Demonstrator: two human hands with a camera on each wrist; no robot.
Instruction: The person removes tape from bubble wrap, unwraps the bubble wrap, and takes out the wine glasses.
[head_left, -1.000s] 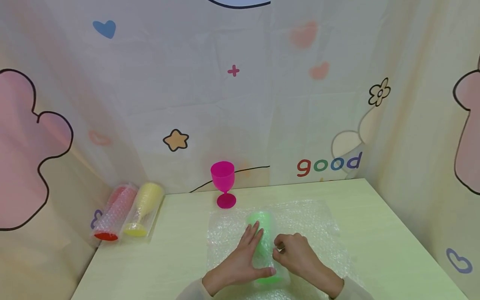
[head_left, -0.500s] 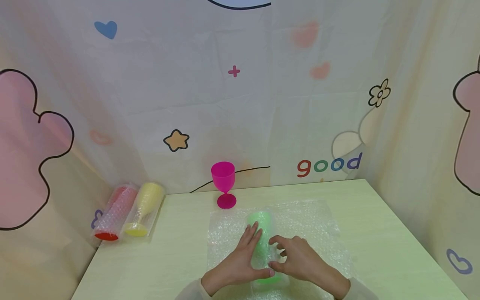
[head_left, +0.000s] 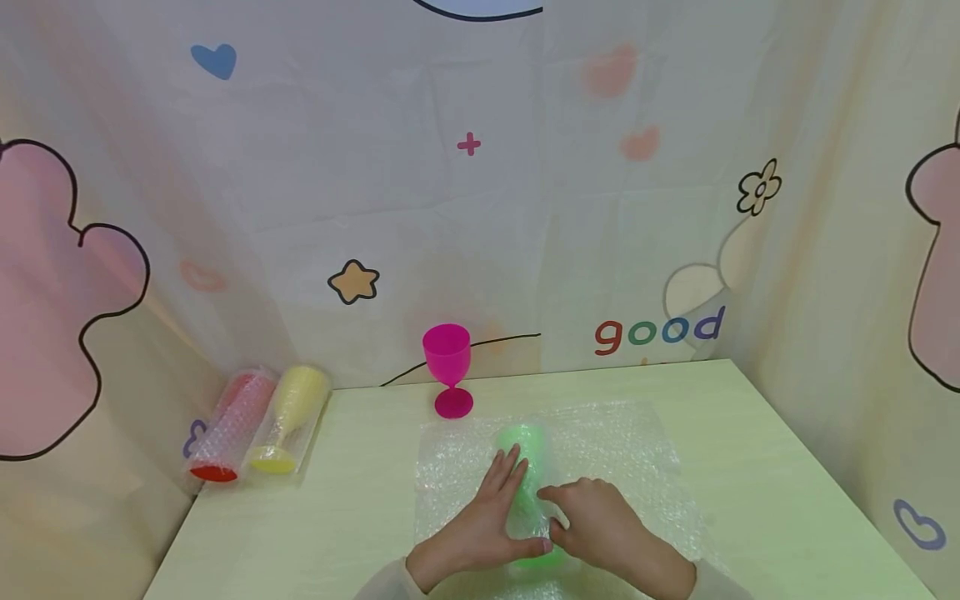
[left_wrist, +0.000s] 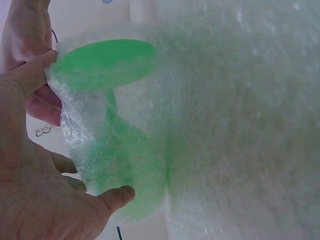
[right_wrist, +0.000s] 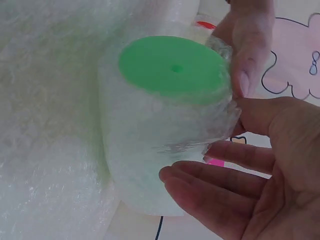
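Observation:
A green goblet [right_wrist: 175, 70] lies on its side, rolled in bubble wrap [head_left: 622, 442] on the table; its base faces the near edge. My left hand [head_left: 480, 525] rests along the roll's left side, fingers straight over the cup part and thumb across it near the base. From the right, my right hand [head_left: 603, 529] touches the wrap with its index fingertip, the thumb a little lower. In the right wrist view its fingers are gently bent and apart from the thumb, beside crinkled clear film [right_wrist: 190, 145].
A bright pink goblet [head_left: 447, 358] stands upright at the table's back edge. To the left lie two more wrapped goblets, one red [head_left: 232, 421] and one yellow [head_left: 292, 417]. The flat bubble wrap spreads over the table [head_left: 765, 500] under the roll. A printed curtain [head_left: 487, 233] hangs behind.
My right hand's fingers were curled close together beside the roll; they then spread onto it, and now the index finger points onto the wrap. The left hand stays in place.

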